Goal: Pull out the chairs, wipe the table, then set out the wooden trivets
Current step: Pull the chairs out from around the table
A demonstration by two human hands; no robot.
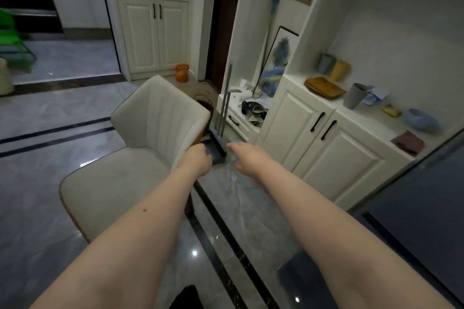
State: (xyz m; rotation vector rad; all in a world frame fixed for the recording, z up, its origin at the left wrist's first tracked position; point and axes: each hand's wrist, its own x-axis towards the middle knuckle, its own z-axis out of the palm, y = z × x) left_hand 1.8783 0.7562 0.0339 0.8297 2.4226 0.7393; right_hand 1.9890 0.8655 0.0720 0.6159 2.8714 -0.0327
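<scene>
A cream upholstered chair (140,148) stands on the grey marble floor, left of centre, away from the dark table (426,195) at the right edge. My left hand (198,158) grips the right side edge of the chair's backrest. My right hand (247,158) hovers just beside it with fingers extended, holding nothing. A stack of wooden trivets (325,87) lies on the white cabinet counter (364,113) at the right. A dark red cloth (409,143) lies folded near the counter's front edge.
A dustpan and broom set (221,130) stands just behind the chair by the cabinet. Cups, a grey mug (355,95) and a blue bowl (421,119) sit on the counter. An orange kettlebell (182,72) rests on the floor further back.
</scene>
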